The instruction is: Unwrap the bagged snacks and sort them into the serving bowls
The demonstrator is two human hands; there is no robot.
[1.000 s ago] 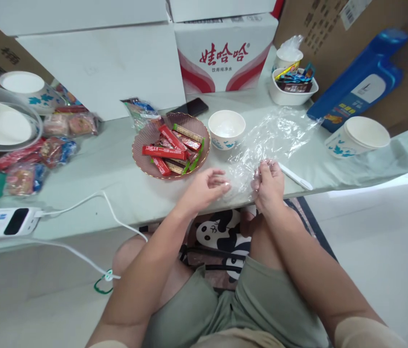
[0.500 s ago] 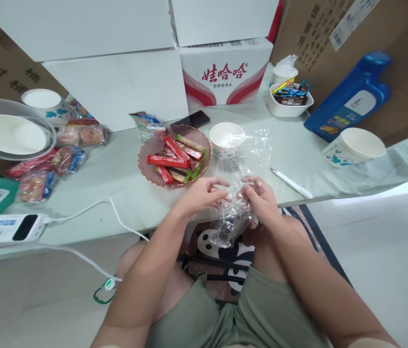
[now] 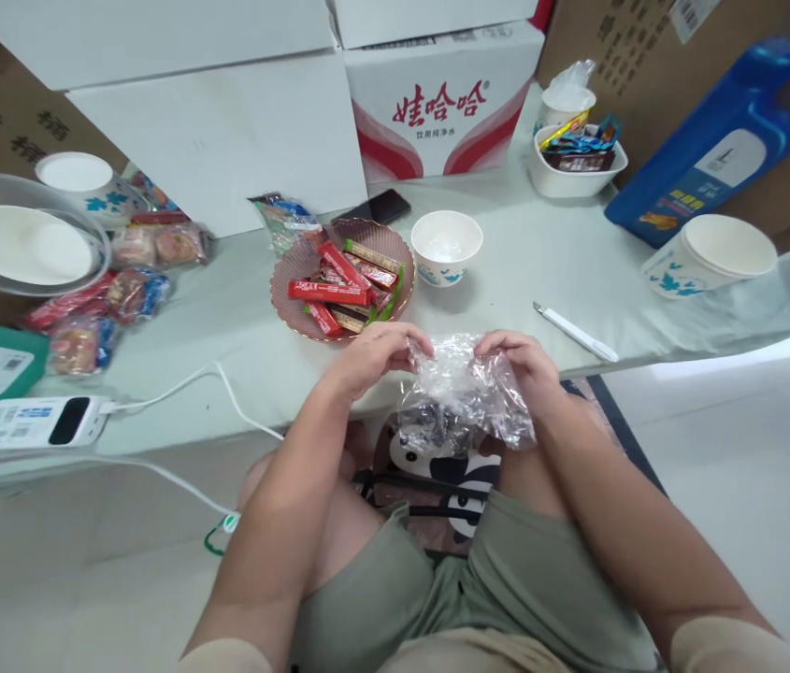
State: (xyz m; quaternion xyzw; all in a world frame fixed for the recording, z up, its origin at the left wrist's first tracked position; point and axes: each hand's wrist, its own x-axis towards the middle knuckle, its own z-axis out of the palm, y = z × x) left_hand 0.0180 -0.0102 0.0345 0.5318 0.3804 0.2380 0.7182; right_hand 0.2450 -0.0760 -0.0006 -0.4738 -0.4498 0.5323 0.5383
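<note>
Both hands on a clear bag (image 3: 447, 397), crumpled, up between them at the table's front edge. Bag's lower part hangs past the edge, over the knees and the panda mat (image 3: 461, 500), which shows through it. Cannot tell if the bag touches the table (image 3: 226, 308).

Left hand (image 3: 386, 350): fingers curled in, pinching the bag's upper left edge; thumb mostly hidden. Right hand (image 3: 524, 366): fingers bent over the bag's upper right part, pinching it; thumb behind plastic, exact grip hard to see. Hands apart, bag stretched between.

Just beyond the left hand: pink bowl (image 3: 294, 260) with red and green-tipped bars (image 3: 330, 294) piled in it. Right of that, close by, paper cup (image 3: 445, 273), upright, something clear inside. Phone (image 3: 389, 206) lies flat behind the bowl, near the boxes. White cutter (image 3: 577, 332) lies slanted on the table, right of the right hand, apart from it.

Far right: more cups (image 3: 671, 271), nested, beside blue bottle (image 3: 710, 159), which looks tilted. White tub (image 3: 567, 185) with wrappers (image 3: 581, 148) further back. Left side: wrapped snacks (image 3: 82, 346), power bank (image 3: 22, 425) with white cable (image 3: 177, 380) plugged in. Red-and-white box (image 3: 437, 121) at the back.
</note>
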